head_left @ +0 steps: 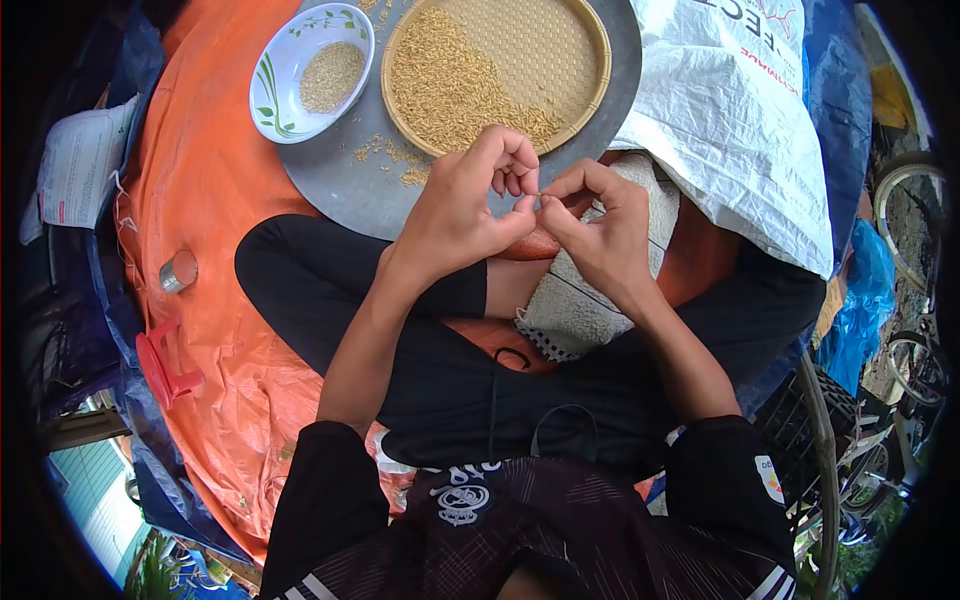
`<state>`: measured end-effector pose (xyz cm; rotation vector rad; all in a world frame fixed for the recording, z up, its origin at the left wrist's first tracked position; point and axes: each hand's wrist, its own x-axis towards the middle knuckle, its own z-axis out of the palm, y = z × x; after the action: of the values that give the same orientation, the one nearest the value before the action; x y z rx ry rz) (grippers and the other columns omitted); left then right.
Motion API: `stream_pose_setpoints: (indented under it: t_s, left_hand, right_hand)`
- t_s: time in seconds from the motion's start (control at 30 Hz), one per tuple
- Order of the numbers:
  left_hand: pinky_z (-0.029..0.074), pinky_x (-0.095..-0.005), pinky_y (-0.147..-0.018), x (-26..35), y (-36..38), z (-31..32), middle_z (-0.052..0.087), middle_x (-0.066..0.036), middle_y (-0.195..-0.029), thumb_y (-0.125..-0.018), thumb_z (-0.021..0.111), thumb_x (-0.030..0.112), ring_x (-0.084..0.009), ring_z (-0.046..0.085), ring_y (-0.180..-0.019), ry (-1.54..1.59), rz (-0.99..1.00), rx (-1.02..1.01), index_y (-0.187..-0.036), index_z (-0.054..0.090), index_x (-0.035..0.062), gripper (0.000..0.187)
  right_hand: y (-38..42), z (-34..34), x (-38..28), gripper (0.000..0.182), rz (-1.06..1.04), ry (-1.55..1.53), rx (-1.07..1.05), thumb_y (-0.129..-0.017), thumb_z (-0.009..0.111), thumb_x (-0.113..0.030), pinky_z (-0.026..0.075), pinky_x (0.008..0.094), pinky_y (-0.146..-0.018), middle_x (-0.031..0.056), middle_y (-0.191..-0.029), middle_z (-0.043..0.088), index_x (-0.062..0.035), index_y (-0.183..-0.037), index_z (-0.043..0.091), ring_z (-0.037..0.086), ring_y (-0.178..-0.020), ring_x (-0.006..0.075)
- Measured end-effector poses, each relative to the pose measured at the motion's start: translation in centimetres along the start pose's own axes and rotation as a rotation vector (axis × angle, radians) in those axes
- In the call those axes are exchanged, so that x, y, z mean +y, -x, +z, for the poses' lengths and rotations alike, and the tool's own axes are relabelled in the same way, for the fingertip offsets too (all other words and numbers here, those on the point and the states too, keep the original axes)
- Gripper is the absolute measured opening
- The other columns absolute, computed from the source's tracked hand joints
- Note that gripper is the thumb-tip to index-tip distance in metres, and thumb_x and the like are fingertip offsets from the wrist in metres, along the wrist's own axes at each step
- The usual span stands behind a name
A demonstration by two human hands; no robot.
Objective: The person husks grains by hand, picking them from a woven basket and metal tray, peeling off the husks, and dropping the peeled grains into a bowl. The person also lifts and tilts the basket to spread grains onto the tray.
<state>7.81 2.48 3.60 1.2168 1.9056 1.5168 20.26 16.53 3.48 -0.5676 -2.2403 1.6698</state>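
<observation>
My left hand (465, 205) and my right hand (605, 225) meet above my crossed legs, thumb and forefinger of each pinched together. Their tips touch around something too small to make out. Just beyond them lies a round woven bamboo tray (545, 45), partly covered with golden unhusked rice (440, 80). Left of it a white bowl (275, 75) with green leaf patterns holds pale husked rice grains (333, 77). Both stand on a large round grey tray (345, 195), where loose unhusked grains are scattered. A light-coloured towel (580, 310) lies beneath my right hand.
A white woven sack (725, 130) covers the right side. Orange tarp (235, 330) spreads under me, with a small metal can (179, 271) and a red plastic object (165, 365) at left. Blue plastic (865, 300) and a bicycle wheel (905, 220) are at far right.
</observation>
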Motion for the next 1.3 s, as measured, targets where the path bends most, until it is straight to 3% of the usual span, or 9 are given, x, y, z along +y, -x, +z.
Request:
stream_pose_setpoints:
  t_s: [0.27, 0.33, 0.67, 1.3]
  left_hand:
    - [0.052, -0.0283, -0.069, 0.2, 0.1, 0.5, 0.066, -0.004, -0.083, -0.077, 0.072, -0.005, -0.0131, 0.062, -0.074, -0.080, 0.114, 0.030, -0.105, 0.057, 0.0024, 0.032]
    - [0.053, -0.0304, -0.070, 0.1, 0.1, 0.3, 0.065, -0.004, -0.083, -0.077, 0.071, -0.004, -0.0162, 0.063, -0.075, -0.086, 0.107, 0.026, -0.110, 0.058, 0.0039, 0.036]
    - [0.050, -0.0278, -0.069, 0.4, -0.1, -0.8, 0.068, -0.004, -0.085, -0.075, 0.072, -0.005, -0.0127, 0.062, -0.074, -0.096, 0.085, 0.023, -0.107, 0.056, 0.0026, 0.036]
    - [0.054, -0.0307, -0.067, 0.5, 0.3, 0.4, 0.069, -0.004, -0.088, -0.074, 0.077, -0.004, -0.0180, 0.067, -0.076, -0.329, 0.265, 0.079, -0.104, 0.062, 0.0058, 0.034]
  right_hand:
    - [0.0, 0.0, 1.4, 0.006, 0.265, -0.418, -0.066, -0.087, 0.071, -0.006, 0.043, 0.0198, -0.058, -0.0004, -0.077, 0.069, -0.0001, -0.085, 0.069, 0.059, -0.068, 0.0020]
    - [-0.2, -0.1, 1.2, 0.006, 0.282, -0.452, -0.070, -0.089, 0.071, -0.006, 0.044, 0.0198, -0.060, -0.0004, -0.079, 0.069, -0.0003, -0.088, 0.069, 0.059, -0.070, 0.0021]
    - [-0.1, 0.1, 1.3, 0.003, 0.269, -0.562, -0.136, -0.092, 0.071, -0.003, 0.046, 0.0198, -0.067, 0.0000, -0.086, 0.070, 0.0005, -0.093, 0.070, 0.060, -0.077, 0.0023]
    - [0.0, 0.1, 1.8, 0.003, 0.301, -0.511, -0.069, -0.087, 0.070, -0.003, 0.042, 0.0191, -0.060, -0.0027, -0.078, 0.067, -0.0007, -0.085, 0.069, 0.056, -0.069, 0.0006]
